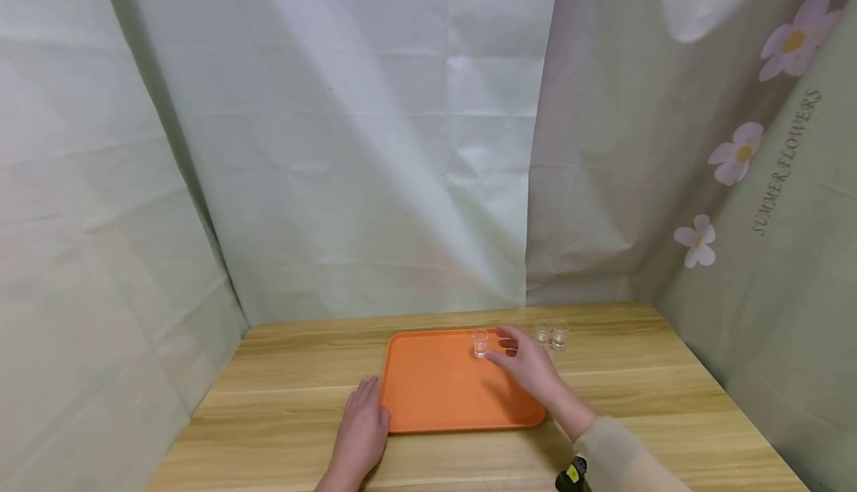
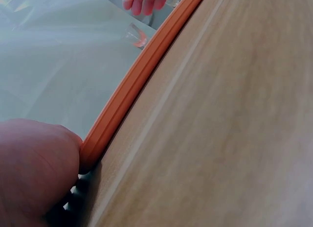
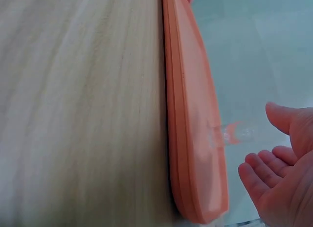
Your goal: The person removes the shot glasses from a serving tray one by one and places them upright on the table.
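An orange tray [image 1: 442,395] lies on the wooden table. On its far right part stands a small clear shot glass [image 1: 480,343], upright. My right hand [image 1: 529,365] is just right of that glass, thumb and fingers spread apart with nothing between them; the right wrist view shows the hand [image 3: 283,173] apart from the glass [image 3: 232,133]. At the tray's left edge my left hand [image 1: 361,425] rests with straight fingers along the rim. In the left wrist view that hand [image 2: 39,168] touches the tray's near corner [image 2: 93,153].
Two more clear shot glasses [image 1: 559,334] stand side by side on the table [image 1: 629,395], right of the tray behind my right hand. Pale cloth hangings [image 1: 375,142] enclose the table at the back and both sides. A dark watch-like device [image 1: 571,475] sits by the right sleeve.
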`<state>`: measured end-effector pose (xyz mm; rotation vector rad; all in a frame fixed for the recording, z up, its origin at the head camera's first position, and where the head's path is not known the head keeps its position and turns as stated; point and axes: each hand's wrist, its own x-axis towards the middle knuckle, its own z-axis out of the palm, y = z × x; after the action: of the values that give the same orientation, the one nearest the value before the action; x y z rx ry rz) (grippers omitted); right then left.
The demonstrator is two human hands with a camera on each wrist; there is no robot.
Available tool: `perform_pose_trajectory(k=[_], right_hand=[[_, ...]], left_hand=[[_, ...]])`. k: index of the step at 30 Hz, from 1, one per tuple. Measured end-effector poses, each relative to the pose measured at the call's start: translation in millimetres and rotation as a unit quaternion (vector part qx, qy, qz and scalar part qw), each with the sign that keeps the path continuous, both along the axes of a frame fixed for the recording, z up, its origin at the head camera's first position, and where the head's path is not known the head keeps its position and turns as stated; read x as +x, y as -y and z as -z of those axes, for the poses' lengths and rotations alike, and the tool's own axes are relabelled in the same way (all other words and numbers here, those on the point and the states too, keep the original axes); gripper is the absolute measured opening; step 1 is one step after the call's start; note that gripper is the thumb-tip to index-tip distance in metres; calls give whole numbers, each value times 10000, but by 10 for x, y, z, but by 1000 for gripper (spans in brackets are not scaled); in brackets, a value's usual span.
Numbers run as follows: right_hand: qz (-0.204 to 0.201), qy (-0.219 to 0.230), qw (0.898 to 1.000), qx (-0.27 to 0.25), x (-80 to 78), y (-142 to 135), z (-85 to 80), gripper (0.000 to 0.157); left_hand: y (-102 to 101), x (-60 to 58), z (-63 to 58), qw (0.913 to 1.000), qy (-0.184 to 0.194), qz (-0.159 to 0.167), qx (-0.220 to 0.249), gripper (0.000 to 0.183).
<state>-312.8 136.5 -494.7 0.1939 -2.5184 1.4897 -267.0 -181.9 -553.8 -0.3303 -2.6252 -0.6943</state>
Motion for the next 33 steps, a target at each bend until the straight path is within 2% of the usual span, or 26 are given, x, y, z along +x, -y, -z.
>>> perform_pose_trajectory(k=[5,12,17,23,28,33], right_hand=[[15,43,10000,70,-101,57,44,60],[-236,228,9995,44,-206,122,101,67],[-159,282,9994,80,-260,154,125,68],[-95,411,9991,-52,-323,174,179,66],[-89,467,9987,-174,-363,185,213,63],[5,505,9987,-71,-387,199,210,60]], left_hand=[[0,5,-16,10000,5,15,5,47],[0,11,-43,9999,138,32,-13,47],[-4,11,-40,9998,205,5,2,47],[-7,-3,-26,9999,112,-2,56,48],[-3,-10,-14,9998,196,-34,48,48],[10,-10,-14,9998,211,-37,7,48]])
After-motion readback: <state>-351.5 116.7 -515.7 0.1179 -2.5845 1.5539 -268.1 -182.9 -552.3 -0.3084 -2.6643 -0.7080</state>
